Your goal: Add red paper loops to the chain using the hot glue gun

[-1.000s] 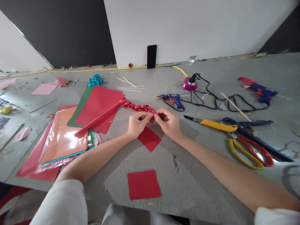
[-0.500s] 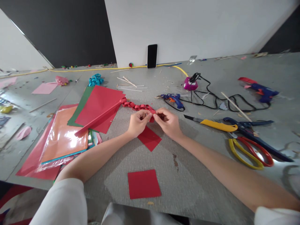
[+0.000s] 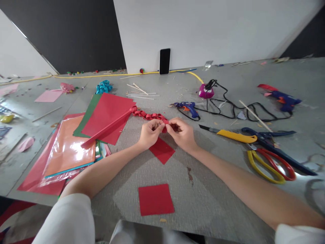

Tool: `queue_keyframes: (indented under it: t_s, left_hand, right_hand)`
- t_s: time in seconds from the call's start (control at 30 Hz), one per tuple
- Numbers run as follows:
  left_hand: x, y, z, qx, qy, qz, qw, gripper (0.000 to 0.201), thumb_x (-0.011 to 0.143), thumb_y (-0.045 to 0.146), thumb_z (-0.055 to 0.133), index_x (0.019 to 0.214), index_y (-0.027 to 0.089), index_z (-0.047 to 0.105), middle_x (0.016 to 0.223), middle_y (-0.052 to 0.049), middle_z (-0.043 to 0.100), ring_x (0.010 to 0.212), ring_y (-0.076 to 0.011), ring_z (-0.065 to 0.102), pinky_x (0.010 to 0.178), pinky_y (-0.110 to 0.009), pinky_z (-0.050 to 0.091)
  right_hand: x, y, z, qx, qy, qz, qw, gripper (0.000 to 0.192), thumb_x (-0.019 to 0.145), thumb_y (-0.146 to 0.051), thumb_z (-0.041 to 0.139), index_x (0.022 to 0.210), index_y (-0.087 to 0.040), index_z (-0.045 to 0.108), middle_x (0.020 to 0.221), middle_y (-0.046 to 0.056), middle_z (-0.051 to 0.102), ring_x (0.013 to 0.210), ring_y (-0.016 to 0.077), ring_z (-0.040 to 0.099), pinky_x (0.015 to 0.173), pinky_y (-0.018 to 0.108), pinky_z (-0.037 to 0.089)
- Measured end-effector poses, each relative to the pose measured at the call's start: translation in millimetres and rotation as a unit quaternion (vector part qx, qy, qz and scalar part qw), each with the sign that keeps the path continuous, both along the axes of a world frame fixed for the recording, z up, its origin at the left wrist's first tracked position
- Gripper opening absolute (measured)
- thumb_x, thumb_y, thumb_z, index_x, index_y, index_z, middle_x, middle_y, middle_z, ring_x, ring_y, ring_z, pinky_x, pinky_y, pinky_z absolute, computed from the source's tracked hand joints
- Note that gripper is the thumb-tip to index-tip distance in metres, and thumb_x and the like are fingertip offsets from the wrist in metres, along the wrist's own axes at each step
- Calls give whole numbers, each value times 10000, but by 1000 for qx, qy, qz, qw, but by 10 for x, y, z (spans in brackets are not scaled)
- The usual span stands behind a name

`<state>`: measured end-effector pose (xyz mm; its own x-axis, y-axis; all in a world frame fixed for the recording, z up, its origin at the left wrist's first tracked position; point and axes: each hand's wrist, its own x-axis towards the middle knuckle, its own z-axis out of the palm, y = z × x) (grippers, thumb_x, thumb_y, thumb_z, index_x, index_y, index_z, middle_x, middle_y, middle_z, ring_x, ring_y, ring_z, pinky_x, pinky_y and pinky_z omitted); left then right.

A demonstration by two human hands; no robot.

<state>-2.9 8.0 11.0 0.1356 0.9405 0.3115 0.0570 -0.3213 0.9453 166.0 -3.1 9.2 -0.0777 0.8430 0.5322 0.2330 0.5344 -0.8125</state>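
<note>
A red paper chain [image 3: 147, 116] of small curled links runs from a rolled red paper stick [image 3: 106, 128] to my fingertips. My left hand [image 3: 151, 134] pinches the chain's near end between thumb and forefinger. Right beside it, my right hand [image 3: 181, 133] pinches the same end, thumbs almost touching. The bit of paper between the fingers is mostly hidden. Below the hands lies a red paper piece [image 3: 162, 150], partly covered by them. Closer to me, a red paper square [image 3: 156, 200] rests flat on the table.
Red sheets [image 3: 109, 115] and a plastic-wrapped orange pack [image 3: 72, 145] lie at left. A blue glue gun [image 3: 186, 107] with black cable sits beyond my right hand. A yellow cutter [image 3: 236, 136], pliers and scissors [image 3: 266, 166] lie at right. A phone [image 3: 165, 61] leans on the wall.
Almost nothing differs. Both hands keep their pinch on the paper chain in the same spot, and the things on the table stay where they were.
</note>
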Motion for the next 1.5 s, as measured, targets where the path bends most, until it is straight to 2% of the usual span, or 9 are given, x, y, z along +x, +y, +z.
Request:
queue_keyframes:
  t_s: [0.5, 0.63, 0.97, 1.13, 1.37, 1.5]
  left_hand:
    - [1, 18, -11, -12, 2, 12, 1000, 450, 880, 597, 730, 869, 149, 765, 584, 50, 436, 544, -86, 330, 532, -247, 289]
    - [8, 8, -8, -7, -1, 23, 1000, 446, 864, 601, 746, 868, 156, 769, 565, 59, 412, 534, -87, 319, 527, -249, 289]
    - [-5, -7, -5, 14, -2, 18, 1000, 458, 896, 615, 711, 880, 158, 744, 539, 65, 419, 511, -86, 318, 517, -247, 295]
    - [-8, 2, -18, 7, -12, 9, 1000, 467, 880, 619, 728, 814, 157, 706, 550, 57, 449, 506, -82, 325, 503, -242, 286]
    - [-1, 0, -33, 3, -10, 7, 1000, 473, 881, 628, 724, 829, 159, 707, 547, 64, 431, 505, -81, 323, 507, -239, 285]
    - [1, -13, -27, -11, -9, 16, 1000, 478, 887, 629, 717, 836, 154, 702, 577, 49, 473, 526, -84, 356, 522, -240, 299]
  right_hand:
    - [10, -4, -1, -13, -11, -19, 1000, 259, 997, -443, 638, 875, -215, 634, 819, 13, 611, 693, 140, 536, 645, 297, 438]
    - [0, -7, 17, -24, -5, -20, 999, 273, 996, -457, 642, 872, -214, 644, 799, 8, 610, 677, 138, 526, 639, 296, 433]
    - [-3, -22, 50, -23, 3, -14, 1000, 243, 981, -453, 670, 915, -220, 689, 884, 34, 671, 739, 153, 586, 653, 298, 467]
    - [-6, 6, 14, -19, 6, -17, 1000, 267, 975, -470, 674, 878, -222, 687, 852, 36, 674, 746, 165, 591, 669, 313, 471]
    - [-7, -12, 9, -28, -3, -17, 999, 302, 980, -496, 653, 871, -215, 669, 802, 16, 648, 694, 148, 565, 654, 300, 459]
    - [-7, -26, 31, -38, -12, -34, 999, 310, 984, -501, 648, 875, -213, 683, 798, 17, 658, 687, 147, 563, 659, 298, 463]
